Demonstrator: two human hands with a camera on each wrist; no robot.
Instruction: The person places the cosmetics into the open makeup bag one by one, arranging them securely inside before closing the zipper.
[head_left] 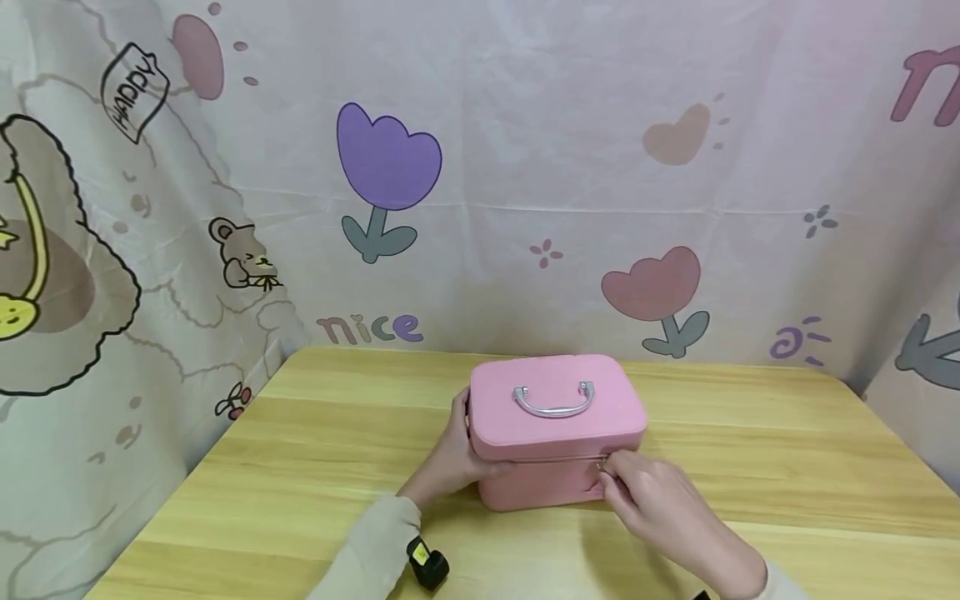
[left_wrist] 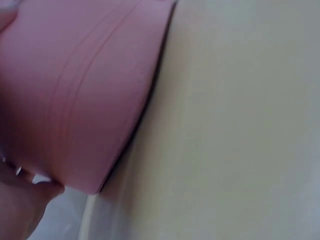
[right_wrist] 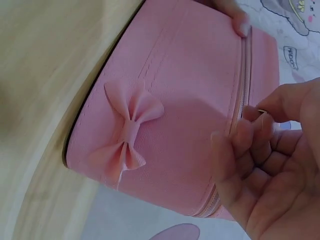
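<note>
A pink cosmetic case with a silver handle on its lid stands on the table, lid down. My left hand grips the case's left side, its thumb on the front near the seam. At the front right, my right hand pinches the small zipper pull. The zipper runs along the seam under the lid. In the right wrist view, a pink bow decorates the front below it. The left wrist view shows the case's side close up, with part of the left hand at the edge.
The case rests on a light wood-grain table. Behind and beside the table hangs a pale cloth printed with flowers, bears and words. A black wrist device sits at the left sleeve.
</note>
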